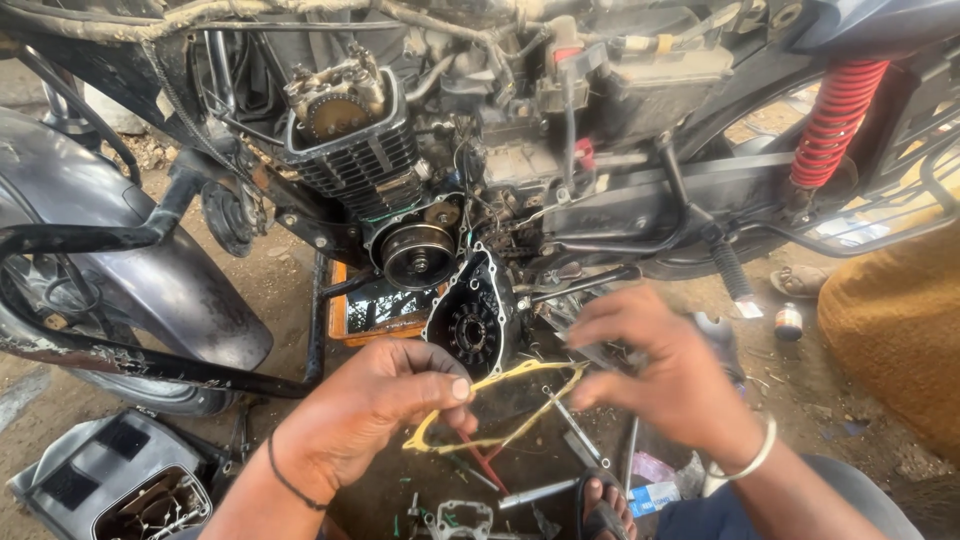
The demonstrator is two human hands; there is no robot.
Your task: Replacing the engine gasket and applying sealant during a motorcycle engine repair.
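Both hands pinch 1 thin yellow gasket: the left hand closes thumb and fingertip on its near edge, the right hand grips its far end with fingers curled. Just beyond the left hand's knuckles hangs the removed black engine cover, and above that the exposed rotor. Judging by this, the cover is off and the gasket is not yet seated; refitting looks to remain. Loose tools lie on the ground below the hands.

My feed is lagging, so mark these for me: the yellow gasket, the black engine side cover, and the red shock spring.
yellow gasket (500, 438), head view, on its lower strip between the hands.
black engine side cover (470, 320), head view, on its inner face.
red shock spring (835, 110), head view, on the middle coils.
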